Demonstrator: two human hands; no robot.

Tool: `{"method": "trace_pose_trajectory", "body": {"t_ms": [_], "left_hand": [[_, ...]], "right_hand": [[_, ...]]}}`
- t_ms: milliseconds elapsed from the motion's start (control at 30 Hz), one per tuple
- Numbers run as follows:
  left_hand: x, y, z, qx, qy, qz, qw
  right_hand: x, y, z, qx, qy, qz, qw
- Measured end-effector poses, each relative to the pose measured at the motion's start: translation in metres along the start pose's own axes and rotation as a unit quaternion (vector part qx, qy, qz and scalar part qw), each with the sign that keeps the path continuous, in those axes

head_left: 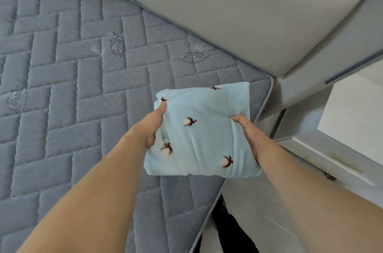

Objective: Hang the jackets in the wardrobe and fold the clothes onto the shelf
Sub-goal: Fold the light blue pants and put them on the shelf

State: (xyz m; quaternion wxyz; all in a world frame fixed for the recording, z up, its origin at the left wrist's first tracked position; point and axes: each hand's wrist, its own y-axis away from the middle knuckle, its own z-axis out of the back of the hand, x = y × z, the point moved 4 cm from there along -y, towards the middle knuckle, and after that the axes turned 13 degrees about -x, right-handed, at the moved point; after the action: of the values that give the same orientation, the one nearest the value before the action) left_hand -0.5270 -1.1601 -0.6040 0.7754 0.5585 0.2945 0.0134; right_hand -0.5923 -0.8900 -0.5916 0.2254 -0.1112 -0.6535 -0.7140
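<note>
You have the pale blue fleece garment, folded into a thick square bundle and printed with small brown-and-white cotton sprigs (202, 128), caught between both hands above the near right corner of the grey-blue quilted mattress (72, 87). Your left hand (152, 126) grips its left edge with the thumb laid over the top and the fingers tucked out of sight beneath; your right hand (247, 138) grips the right edge the same way, thumb pressing a crease into the cloth. Both holds are narrow clamps on the bundle's sides, so it lies squarely between your palms, with its slightly longer side running away from you toward the padded grey headboard (228, 14). I cannot tell whether its underside rests on the mattress or is just lifted off it. The folding looks done, so the next step is likely carrying it to the shelf, which is not in view. The mattress edge falls away just right of your right hand, and the white bedside cabinet (352, 113) stands close beyond the gap; there is more free room to the left, over the bed.
</note>
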Motion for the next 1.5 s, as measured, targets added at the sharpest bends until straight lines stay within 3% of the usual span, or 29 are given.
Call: {"method": "trace_pose_trajectory", "body": {"t_ms": [167, 300, 600, 900, 1200, 1500], "left_hand": [[-0.009, 0.14, -0.054, 0.07, -0.077, -0.06, 0.993], [-0.017, 0.256, -0.112, 0.196, -0.147, -0.089, 0.965], [0.015, 0.496, -0.279, 0.352, -0.367, -0.194, 0.839], [0.156, 0.694, -0.446, 0.417, -0.506, -0.302, 0.693], [0.287, 0.874, -0.55, 0.508, -0.487, -0.409, 0.582], [0.312, 1.067, -0.624, 0.643, -0.408, -0.459, 0.457]], "right_hand": [[-0.001, 0.135, 0.11, -0.065, -0.042, 0.044, 0.996], [-0.031, 0.232, 0.203, -0.144, -0.111, 0.074, 0.981], [-0.11, 0.406, 0.414, -0.27, -0.308, 0.143, 0.901], [-0.259, 0.542, 0.598, -0.405, -0.407, 0.1, 0.812], [-0.38, 0.672, 0.711, -0.576, -0.394, 0.047, 0.715], [-0.385, 0.811, 0.779, -0.703, -0.417, 0.093, 0.568]]}}
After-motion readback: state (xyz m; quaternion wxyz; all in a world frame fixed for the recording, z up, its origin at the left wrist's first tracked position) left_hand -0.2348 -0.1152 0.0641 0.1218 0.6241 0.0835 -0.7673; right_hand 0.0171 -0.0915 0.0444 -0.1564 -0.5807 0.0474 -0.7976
